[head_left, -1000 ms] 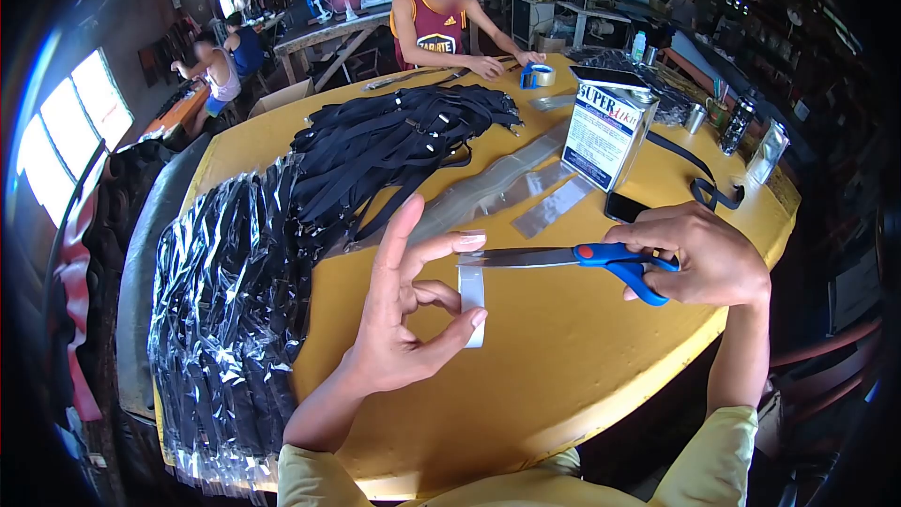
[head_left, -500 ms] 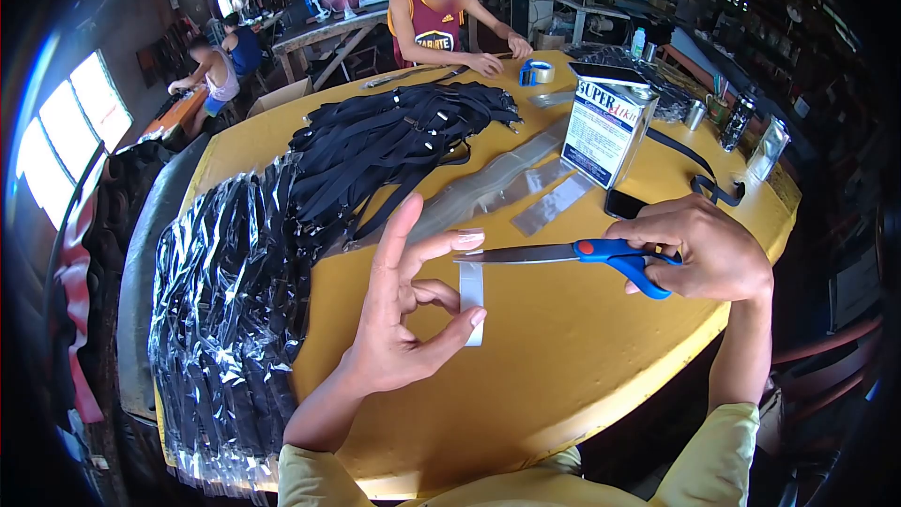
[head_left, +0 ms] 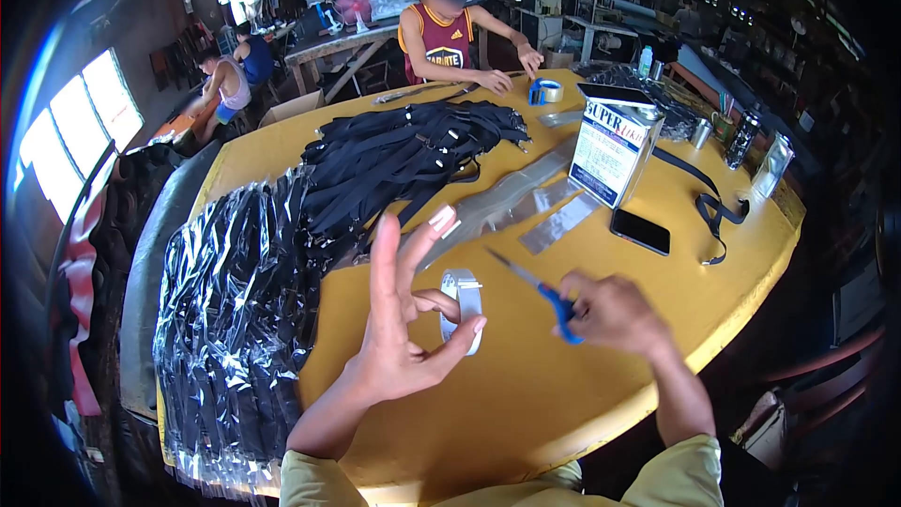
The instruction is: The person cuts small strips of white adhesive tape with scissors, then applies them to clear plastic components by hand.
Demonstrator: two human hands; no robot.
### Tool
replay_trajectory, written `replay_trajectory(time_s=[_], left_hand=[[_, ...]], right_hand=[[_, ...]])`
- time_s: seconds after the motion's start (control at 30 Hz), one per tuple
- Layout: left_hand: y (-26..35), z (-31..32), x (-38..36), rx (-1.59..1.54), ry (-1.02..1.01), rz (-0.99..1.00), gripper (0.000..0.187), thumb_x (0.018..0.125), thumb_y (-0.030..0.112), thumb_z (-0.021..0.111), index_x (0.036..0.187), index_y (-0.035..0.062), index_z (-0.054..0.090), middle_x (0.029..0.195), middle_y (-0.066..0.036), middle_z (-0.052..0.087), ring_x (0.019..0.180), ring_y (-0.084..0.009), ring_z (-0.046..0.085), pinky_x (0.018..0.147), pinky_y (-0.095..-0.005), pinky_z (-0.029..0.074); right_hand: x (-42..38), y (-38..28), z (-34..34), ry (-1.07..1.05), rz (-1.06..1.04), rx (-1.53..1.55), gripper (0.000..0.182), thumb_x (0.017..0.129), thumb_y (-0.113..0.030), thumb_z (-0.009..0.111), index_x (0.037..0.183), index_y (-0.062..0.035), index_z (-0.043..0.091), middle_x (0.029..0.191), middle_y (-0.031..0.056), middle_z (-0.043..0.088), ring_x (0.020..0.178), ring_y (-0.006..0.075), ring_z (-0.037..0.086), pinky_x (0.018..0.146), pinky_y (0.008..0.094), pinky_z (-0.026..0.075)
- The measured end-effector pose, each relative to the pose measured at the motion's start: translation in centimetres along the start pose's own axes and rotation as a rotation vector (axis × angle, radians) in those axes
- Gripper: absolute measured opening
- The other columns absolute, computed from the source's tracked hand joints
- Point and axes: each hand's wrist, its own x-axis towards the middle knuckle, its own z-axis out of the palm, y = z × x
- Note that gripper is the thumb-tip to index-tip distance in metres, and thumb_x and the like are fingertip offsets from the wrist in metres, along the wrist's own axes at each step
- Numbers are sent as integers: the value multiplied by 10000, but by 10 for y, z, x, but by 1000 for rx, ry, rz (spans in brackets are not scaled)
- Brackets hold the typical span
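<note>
My left hand (head_left: 399, 333) pinches a narrow roll of tape (head_left: 474, 305) between thumb and a bent finger, with its index finger pointing up. A small whitish piece, apparently cut tape, clings to that index fingertip. Held in my right hand (head_left: 619, 314), slightly blurred, is a pair of blue-handled scissors (head_left: 561, 312). Their blades point up and left, apart from the tape roll. Both hands are above the yellow table (head_left: 554, 422). Beyond them lie clear plastic strips (head_left: 563, 225) and a black phone (head_left: 640, 231).
Plastic-wrapped black straps (head_left: 230, 319) cover the table's left side, beside a pile of loose black straps (head_left: 404, 150). A contact cement can (head_left: 610, 155) stands at right, near a black strap (head_left: 709, 207). Across the table, a person (head_left: 441, 38) works near a tape dispenser (head_left: 544, 92).
My right hand has drawn the scissors down and away from the tape. The roll has turned to show its ring, and a small piece now sits on my left index fingertip.
</note>
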Motion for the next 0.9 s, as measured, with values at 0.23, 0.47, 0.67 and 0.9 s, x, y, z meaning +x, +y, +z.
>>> replay_trajectory(time_s=[0.23, 0.47, 0.67, 0.9], left_hand=[[-6, 3, -3, 272, -133, 77, 1189, 769, -144, 689, 1538, 167, -162, 1511, -367, 212, 1314, -359, 465, 702, -258, 567], [-12, 8, -6, 311, -181, 121, 1177, 786, -127, 696, 1542, 186, -150, 1500, -374, 236, 1364, -386, 405, 700, -258, 569], [-14, 10, -7, 330, -193, 139, 1181, 787, -123, 698, 1542, 197, -150, 1505, -365, 229, 1371, -405, 387, 722, -272, 578], [-22, 9, -10, 362, -224, 140, 1150, 796, -116, 691, 1549, 185, -123, 1506, -360, 235, 1364, -414, 398, 723, -287, 580]], right_hand=[[11, 33, 79, -81, -91, -200, 258, 789, -257, 730, 997, -110, 685, 844, 99, 671, 810, 314, 658, 774, 400, 511], [22, -52, 31, 300, -181, 1022, 283, 909, -62, 677, 1181, -31, 605, 1027, 89, 679, 981, 150, 646, 804, 289, 516], [42, -88, 35, 449, -355, 1501, 392, 904, -2, 676, 1267, -3, 528, 980, 78, 692, 921, 109, 645, 796, 254, 506], [37, -82, 34, 466, -359, 1486, 433, 884, 18, 694, 1271, -12, 502, 926, 66, 694, 883, 87, 641, 733, 238, 487]])
